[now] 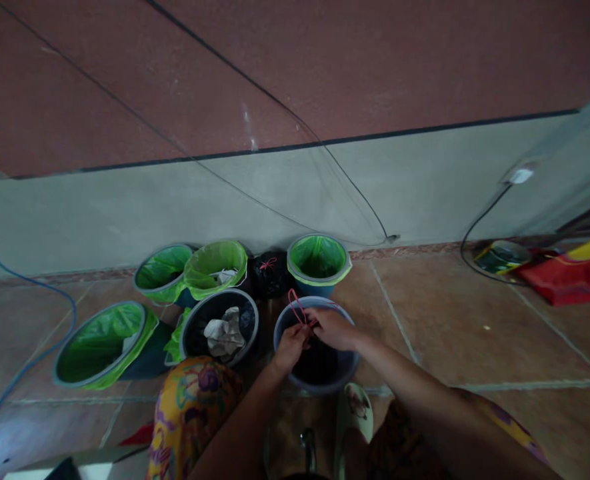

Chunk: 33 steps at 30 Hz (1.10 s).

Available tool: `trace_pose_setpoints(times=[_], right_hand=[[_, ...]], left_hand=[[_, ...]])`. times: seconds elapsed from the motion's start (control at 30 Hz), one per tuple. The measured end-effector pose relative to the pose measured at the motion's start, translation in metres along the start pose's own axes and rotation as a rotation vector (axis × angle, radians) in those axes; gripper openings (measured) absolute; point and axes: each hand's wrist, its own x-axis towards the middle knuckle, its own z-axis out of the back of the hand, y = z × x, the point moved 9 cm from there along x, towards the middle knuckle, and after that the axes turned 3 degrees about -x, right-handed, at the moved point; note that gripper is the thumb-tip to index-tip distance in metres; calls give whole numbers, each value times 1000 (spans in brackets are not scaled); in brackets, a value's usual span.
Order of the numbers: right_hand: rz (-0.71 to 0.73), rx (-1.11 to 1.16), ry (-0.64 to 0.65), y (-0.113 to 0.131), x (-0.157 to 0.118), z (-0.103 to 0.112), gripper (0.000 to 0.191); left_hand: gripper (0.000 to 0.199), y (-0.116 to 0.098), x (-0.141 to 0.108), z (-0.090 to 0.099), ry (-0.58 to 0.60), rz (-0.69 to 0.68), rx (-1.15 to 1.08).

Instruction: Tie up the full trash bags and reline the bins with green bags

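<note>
Down at the floor, in the head view, both hands meet over a grey bin (317, 383) that stands on the tiles just in front of the person's knees. The left hand (291, 348) comes in from below and is pinched shut on a red drawstring (297, 308), which loops up and away from the fingers toward the bin's far rim. The right hand (333, 328) lies just beside it, over the far half of the bin's mouth, fingers curled around the same drawstring where it joins the black bag (319, 363) lining the bin. The two hands touch or nearly touch; I cannot tell which. The bag's dark inside shows directly beneath both hands, so the drawstring sits at and just above the fingertips, and the bin below them.

Left of that bin, close beside it, stands another grey bin (219, 327) with a black liner and crumpled paper (225, 332) in it. Behind these, against the wall, are three bins with green liners (319, 259), and between two of them a tied black bag (269, 273) with a red knot. A further green-lined bin (105, 343) lies tilted at the far left. A blue cable (35, 353) curves across the tiles on the left, and a red cloth (565, 277) lies at the right near the wall. A slipper (355, 415) shows below the bin.
</note>
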Motion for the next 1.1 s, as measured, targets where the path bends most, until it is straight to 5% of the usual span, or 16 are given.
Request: trace_pose_setpoints(times=[0.1, 0.2, 0.37, 0.43, 0.57, 0.63, 0.83, 1.1], right_hand=[[-99, -164, 52, -7, -2, -14, 27], [-137, -248, 62, -7, -4, -11, 25], [-221, -264, 252, -11, -10, -14, 20], [-255, -268, 163, -14, -7, -6, 24], [-94, -57, -15, -5, 3, -2, 35], [-50, 51, 60, -5, 6, -17, 35], [-213, 96, 161, -23, 2, -37, 26], [-341, 371, 324, -27, -8, -55, 25]], left_hand=[[44, -2, 0, 4, -44, -10, 15], [35, -3, 0, 9, -95, -10, 2], [13, -8, 2, 13, -95, -53, 107], [10, -19, -1, 11, -81, -146, 253], [22, -40, -14, 0, -28, -308, 508], [29, -46, -20, -6, -6, -371, 642], [39, -45, -31, -19, -7, -553, 1084], [26, -39, -37, -22, -57, -629, 1122]])
